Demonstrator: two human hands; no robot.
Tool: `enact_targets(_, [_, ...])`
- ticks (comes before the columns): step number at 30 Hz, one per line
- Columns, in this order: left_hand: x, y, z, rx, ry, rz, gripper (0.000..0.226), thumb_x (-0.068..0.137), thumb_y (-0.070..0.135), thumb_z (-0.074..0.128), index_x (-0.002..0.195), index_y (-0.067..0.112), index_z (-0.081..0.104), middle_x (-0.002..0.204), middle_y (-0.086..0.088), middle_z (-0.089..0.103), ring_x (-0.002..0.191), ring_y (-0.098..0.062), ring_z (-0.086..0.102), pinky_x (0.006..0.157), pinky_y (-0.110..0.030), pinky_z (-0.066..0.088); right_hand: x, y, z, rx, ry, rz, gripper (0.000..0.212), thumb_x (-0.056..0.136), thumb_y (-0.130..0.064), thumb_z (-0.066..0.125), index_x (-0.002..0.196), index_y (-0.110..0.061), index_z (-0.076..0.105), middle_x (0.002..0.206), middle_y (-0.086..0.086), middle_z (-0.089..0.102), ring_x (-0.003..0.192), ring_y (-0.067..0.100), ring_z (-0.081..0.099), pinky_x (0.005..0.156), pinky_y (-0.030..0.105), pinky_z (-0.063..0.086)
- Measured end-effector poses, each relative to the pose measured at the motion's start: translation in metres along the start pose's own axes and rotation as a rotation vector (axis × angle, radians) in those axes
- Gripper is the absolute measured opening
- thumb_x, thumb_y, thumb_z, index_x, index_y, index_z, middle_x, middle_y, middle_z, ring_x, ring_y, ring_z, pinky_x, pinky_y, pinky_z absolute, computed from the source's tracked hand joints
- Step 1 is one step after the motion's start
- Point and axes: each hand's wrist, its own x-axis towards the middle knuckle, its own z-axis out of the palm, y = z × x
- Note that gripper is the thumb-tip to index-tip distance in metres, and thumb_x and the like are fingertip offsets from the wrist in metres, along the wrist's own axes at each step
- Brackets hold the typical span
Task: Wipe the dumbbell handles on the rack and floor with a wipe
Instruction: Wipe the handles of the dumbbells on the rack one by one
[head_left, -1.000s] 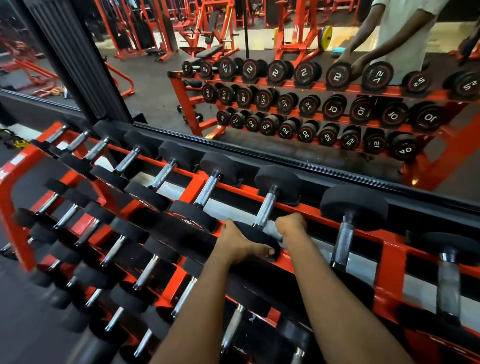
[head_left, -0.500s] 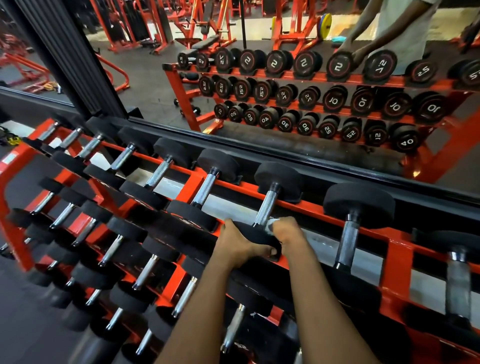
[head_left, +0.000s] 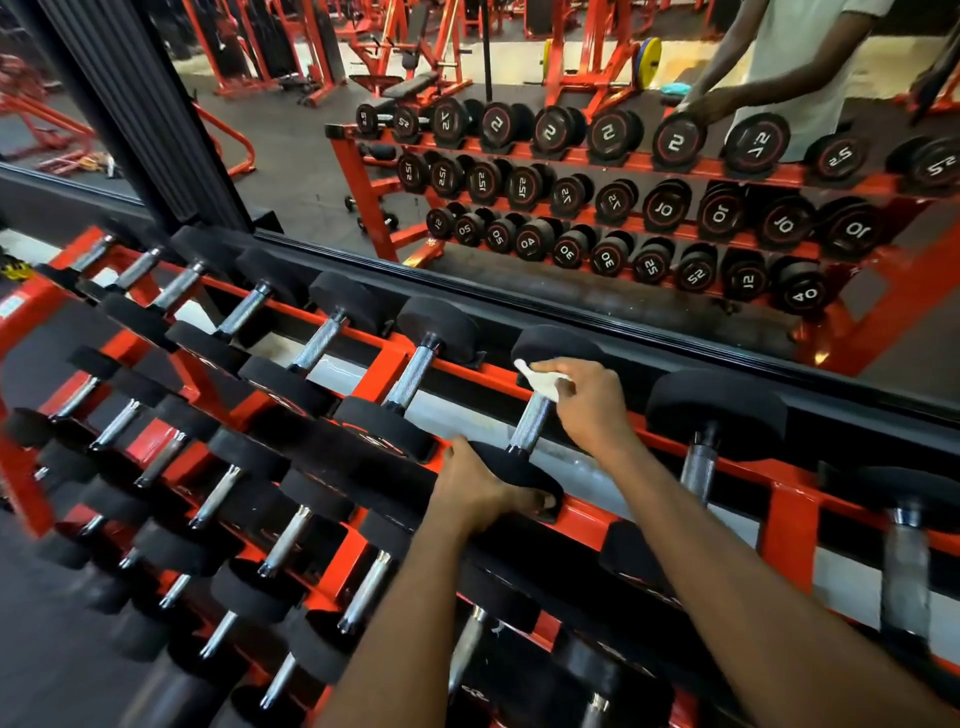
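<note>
Your right hand (head_left: 592, 410) pinches wipe (head_left: 540, 383) on handle (head_left: 530, 423); left hand (head_left: 475, 491) grips its head (head_left: 519, 472). Rows (head_left: 288, 540) below your grip likely remain.

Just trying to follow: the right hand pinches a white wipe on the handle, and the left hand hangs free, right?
Not quite. The head view shows the left hand gripping the near end of that dumbbell, not hanging free. The right hand does pinch the wipe on the handle.
</note>
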Motion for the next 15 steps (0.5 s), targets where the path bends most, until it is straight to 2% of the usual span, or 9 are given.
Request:
enact_targets(1, [0.000, 0.000, -0.001, -0.011, -0.004, -0.005, 0.097, 0.038, 0.046, 0.101, 0.112, 0.022, 0.043, 0.111, 0.007, 0.048, 0.097, -0.009, 0.050, 0.062, -0.016, 0.039, 0.002, 0.001, 0.002, -0.078, -0.052, -0.165, 0.041, 0.083, 0.009, 0.053, 0.107, -0.015, 0.075, 0.104, -0.003, 0.072, 0.094, 0.015, 0.066, 0.081, 0.008, 0.042])
enact_targets(3, [0.000, 0.001, -0.002, -0.020, -0.012, -0.008, 0.096, 0.038, 0.045, 0.101, 0.111, 0.021, 0.043, 0.111, 0.007, 0.049, 0.094, -0.007, 0.049, 0.058, -0.014, 0.037, 0.000, 0.016, 0.007, -0.252, -0.292, -0.447, 0.043, 0.082, 0.010, 0.053, 0.112, -0.014, 0.073, 0.108, 0.009, 0.073, 0.101, 0.025, 0.066, 0.091, 0.024, 0.048])
enact_targets(4, [0.000, 0.001, -0.001, -0.017, -0.012, -0.007, 0.096, 0.039, 0.045, 0.100, 0.111, 0.021, 0.043, 0.111, 0.006, 0.049, 0.093, -0.006, 0.049, 0.057, -0.015, 0.036, -0.004, 0.029, 0.010, -0.370, -0.422, -0.574, 0.046, 0.082, 0.009, 0.052, 0.117, -0.014, 0.070, 0.114, 0.008, 0.071, 0.110, 0.025, 0.062, 0.097, 0.032, 0.047])
enact_targets(6, [0.000, 0.001, 0.000, -0.012, -0.007, -0.004, 0.094, 0.039, 0.044, 0.100, 0.111, 0.020, 0.043, 0.111, 0.005, 0.049, 0.091, -0.005, 0.049, 0.056, -0.016, 0.037, -0.006, 0.052, 0.009, -0.501, -0.551, -0.718, 0.052, 0.081, 0.007, 0.054, 0.126, -0.017, 0.066, 0.129, 0.000, 0.064, 0.130, 0.016, 0.051, 0.112, 0.034, 0.037])
enact_targets(9, [0.000, 0.002, 0.000, -0.014, -0.002, 0.001, 0.094, 0.038, 0.046, 0.099, 0.109, 0.021, 0.042, 0.110, 0.006, 0.049, 0.094, -0.008, 0.050, 0.060, -0.017, 0.041, 0.009, 0.047, -0.001, -0.496, -0.428, -0.666, 0.054, 0.078, 0.009, 0.057, 0.125, -0.016, 0.066, 0.131, 0.000, 0.063, 0.131, 0.013, 0.050, 0.116, 0.028, 0.026])
enact_targets(11, [0.001, 0.001, -0.001, -0.011, -0.016, -0.005, 0.096, 0.037, 0.049, 0.099, 0.108, 0.022, 0.041, 0.110, 0.007, 0.049, 0.098, -0.011, 0.051, 0.069, -0.024, 0.048, 0.008, 0.034, 0.003, -0.532, -0.356, -0.592, 0.055, 0.074, 0.011, 0.058, 0.123, -0.013, 0.067, 0.129, 0.006, 0.064, 0.127, 0.018, 0.055, 0.114, 0.028, 0.027])
enact_targets(13, [0.001, 0.001, -0.002, 0.001, -0.024, -0.013, 0.096, 0.036, 0.050, 0.098, 0.108, 0.022, 0.040, 0.110, 0.005, 0.050, 0.099, -0.012, 0.053, 0.074, -0.029, 0.052, -0.009, 0.027, 0.010, -0.520, -0.458, -0.677, 0.051, 0.076, 0.008, 0.056, 0.122, -0.012, 0.067, 0.127, 0.006, 0.065, 0.125, 0.020, 0.056, 0.113, 0.033, 0.035])
enact_targets(15, [0.000, 0.002, -0.001, 0.018, -0.018, -0.005, 0.097, 0.037, 0.050, 0.098, 0.109, 0.021, 0.040, 0.110, 0.004, 0.050, 0.098, -0.012, 0.052, 0.074, -0.030, 0.052, -0.013, 0.030, 0.008, -0.503, -0.590, -0.788, 0.051, 0.077, 0.006, 0.055, 0.122, -0.015, 0.068, 0.128, 0.001, 0.065, 0.126, 0.014, 0.054, 0.113, 0.036, 0.036])
